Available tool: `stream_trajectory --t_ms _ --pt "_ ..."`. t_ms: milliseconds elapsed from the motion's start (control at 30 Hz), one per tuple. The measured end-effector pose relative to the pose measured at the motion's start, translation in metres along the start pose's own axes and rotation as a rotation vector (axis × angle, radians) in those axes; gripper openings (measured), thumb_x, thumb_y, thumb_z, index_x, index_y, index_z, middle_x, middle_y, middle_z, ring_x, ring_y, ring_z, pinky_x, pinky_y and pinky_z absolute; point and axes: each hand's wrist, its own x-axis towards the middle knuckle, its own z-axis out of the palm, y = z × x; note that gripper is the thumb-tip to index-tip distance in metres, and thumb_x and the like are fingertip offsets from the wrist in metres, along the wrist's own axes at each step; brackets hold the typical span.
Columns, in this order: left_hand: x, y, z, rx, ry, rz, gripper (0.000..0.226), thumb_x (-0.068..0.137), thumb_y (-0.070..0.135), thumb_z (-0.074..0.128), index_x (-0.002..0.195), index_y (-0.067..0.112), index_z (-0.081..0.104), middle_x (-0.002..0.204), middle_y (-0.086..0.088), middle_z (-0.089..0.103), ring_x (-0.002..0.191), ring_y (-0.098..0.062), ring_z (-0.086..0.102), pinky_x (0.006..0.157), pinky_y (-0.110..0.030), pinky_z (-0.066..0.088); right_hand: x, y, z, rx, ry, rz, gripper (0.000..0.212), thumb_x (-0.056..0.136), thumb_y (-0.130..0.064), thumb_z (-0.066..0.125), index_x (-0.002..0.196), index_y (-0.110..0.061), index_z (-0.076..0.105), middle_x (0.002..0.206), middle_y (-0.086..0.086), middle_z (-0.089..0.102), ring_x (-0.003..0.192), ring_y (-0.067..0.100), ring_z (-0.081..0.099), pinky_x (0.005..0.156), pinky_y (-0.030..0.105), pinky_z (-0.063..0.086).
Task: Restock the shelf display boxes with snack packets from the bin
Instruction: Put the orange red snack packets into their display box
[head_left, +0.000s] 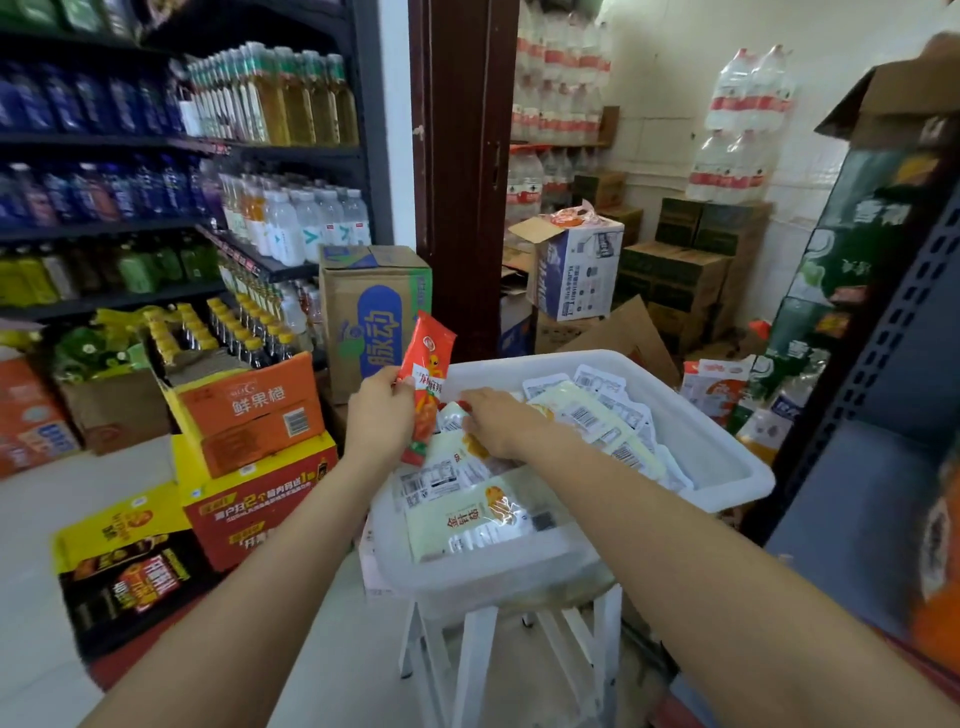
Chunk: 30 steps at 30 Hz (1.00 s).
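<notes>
A white plastic bin (727, 457) stands on a white stool (467, 660) in front of me. Several pale yellow and white snack packets (467, 525) lie in it. My left hand (379, 415) holds a red snack packet (428, 374) upright over the bin's left rim. My right hand (498, 421) reaches down into the bin, fingers curled on a pale packet (449, 415) among the others; what it grips is partly hidden under the hand.
Drink shelves (156, 140) fill the left. Stacked orange, red and yellow cartons (249, 415) sit on the floor left of the stool. A dark door frame (462, 156) rises behind the bin. A metal shelf upright (893, 322) and boxes stand at right.
</notes>
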Motion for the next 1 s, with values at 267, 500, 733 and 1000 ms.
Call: stream_trajectory --t_ms 267,500,733,1000 --pt "0.002 -0.007 0.003 0.118 -0.057 0.035 0.031 0.100 0.023 0.039 0.121 0.010 0.058 0.116 -0.012 0.063 0.101 -0.027 0.059 0.084 -0.033 0.047 0.017 -0.008 0.001 -0.366 0.239 0.040 0.032 0.090 -0.001 0.047 0.119 -0.010 0.059 0.123 0.010 0.053 0.119 0.028 0.047 0.092 0.040 0.042" --pt "0.002 -0.009 0.003 0.155 -0.066 0.043 0.028 0.099 0.021 0.038 0.109 0.008 0.061 0.107 -0.012 0.065 0.093 -0.026 0.059 0.076 -0.033 0.047 0.005 -0.004 -0.004 -0.161 0.309 0.136 0.024 0.086 -0.001 0.052 0.105 -0.012 0.061 0.112 0.012 0.062 0.107 0.031 0.056 0.080 0.033 0.043" --pt "-0.005 -0.001 -0.008 -0.057 0.006 -0.030 0.027 0.100 0.016 0.036 0.105 0.003 0.059 0.101 -0.015 0.064 0.091 -0.031 0.061 0.078 -0.040 0.048 -0.026 0.003 -0.031 0.275 0.514 0.178 0.011 0.092 -0.011 0.050 0.083 -0.009 0.057 0.086 0.010 0.064 0.082 0.028 0.056 0.064 0.037 0.044" --pt "-0.028 0.038 -0.023 -0.230 -0.055 -0.052 0.024 0.100 0.018 0.039 0.117 0.013 0.055 0.099 -0.004 0.063 0.092 -0.025 0.062 0.086 -0.043 0.052 -0.087 0.013 -0.076 0.616 0.771 0.094 0.019 0.093 -0.018 0.056 0.078 -0.009 0.050 0.084 0.010 0.065 0.083 0.024 0.060 0.076 0.038 0.048"
